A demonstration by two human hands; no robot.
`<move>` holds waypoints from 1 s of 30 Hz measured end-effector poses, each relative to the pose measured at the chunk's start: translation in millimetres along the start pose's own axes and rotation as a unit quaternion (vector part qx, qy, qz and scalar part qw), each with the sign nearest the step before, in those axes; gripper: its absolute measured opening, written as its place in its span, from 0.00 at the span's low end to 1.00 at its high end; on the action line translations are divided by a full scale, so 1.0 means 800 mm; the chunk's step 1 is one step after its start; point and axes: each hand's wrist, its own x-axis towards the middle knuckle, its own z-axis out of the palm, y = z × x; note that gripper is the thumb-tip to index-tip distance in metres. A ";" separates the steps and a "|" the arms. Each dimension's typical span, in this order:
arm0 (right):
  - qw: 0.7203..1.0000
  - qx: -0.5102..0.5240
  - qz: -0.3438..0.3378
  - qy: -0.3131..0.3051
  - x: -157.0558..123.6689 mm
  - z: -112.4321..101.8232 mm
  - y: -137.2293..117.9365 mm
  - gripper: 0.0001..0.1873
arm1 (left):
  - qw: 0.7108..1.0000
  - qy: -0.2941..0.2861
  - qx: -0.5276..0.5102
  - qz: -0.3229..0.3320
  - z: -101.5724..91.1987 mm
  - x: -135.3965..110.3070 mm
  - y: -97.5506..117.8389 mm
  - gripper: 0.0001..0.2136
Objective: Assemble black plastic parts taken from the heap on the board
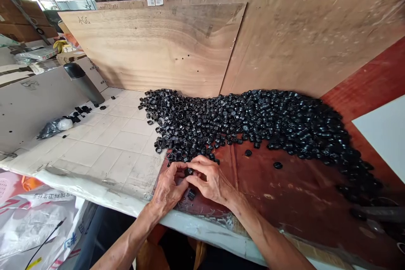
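Note:
My left hand (171, 183) and my right hand (210, 178) meet over the red-brown board at the table's near side. Between their fingertips both pinch a small black plastic cap (189, 172), partly covered by the fingers. Just below the hands, another small black piece (191, 194) lies on the board. Right behind my fingers rises a long pile of black plastic caps and rings (218, 118); ring-like ones show mostly on the left, closed ones on the right. Two single caps (277, 165) lie apart in front of the pile.
A wooden panel (152, 46) stands behind the pile. On the pale tiled surface (104, 135) at left are a dark bottle (84, 83), a plastic bag (52, 128) and several loose black bits. White sacks (38, 223) hang below left. A white sheet (384, 133) is at right.

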 end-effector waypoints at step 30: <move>0.996 0.049 0.048 0.059 0.000 0.005 0.006 0.08 | 0.995 0.047 -0.033 0.083 -0.007 0.004 0.012 0.09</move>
